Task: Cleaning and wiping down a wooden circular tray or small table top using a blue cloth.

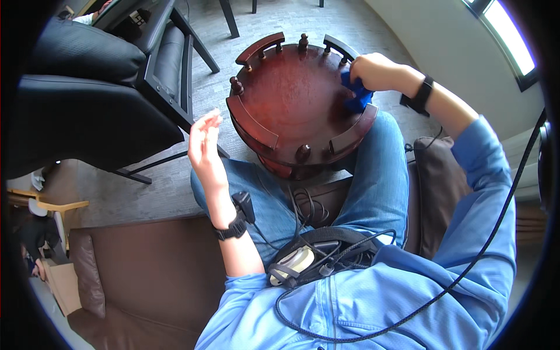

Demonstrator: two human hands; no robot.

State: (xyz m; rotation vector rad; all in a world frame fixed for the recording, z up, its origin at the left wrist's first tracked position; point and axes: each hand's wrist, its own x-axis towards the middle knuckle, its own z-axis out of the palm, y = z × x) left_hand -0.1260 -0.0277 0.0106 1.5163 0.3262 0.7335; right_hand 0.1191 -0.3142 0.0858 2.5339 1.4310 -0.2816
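In front of my knees stands a small round table (pixel 291 87) of dark reddish wood, its top ringed by curved rail pieces and short turned knobs. My right hand (pixel 373 71) is closed on a blue cloth (pixel 357 96) at the table's right edge, beside the rail. Part of the cloth hangs against the tabletop and the inner side of the rail. My left hand (pixel 205 137) is raised to the left of the table, apart from it, fingers stretched out and holding nothing.
I sit on a brown leather sofa (pixel 151 262). A black padded chair (pixel 87 105) with a dark metal frame stands to the left. Black cables (pixel 312 204) lie over my lap, and one long cord (pixel 466 280) crosses my right side. A window (pixel 510 35) is at the upper right.
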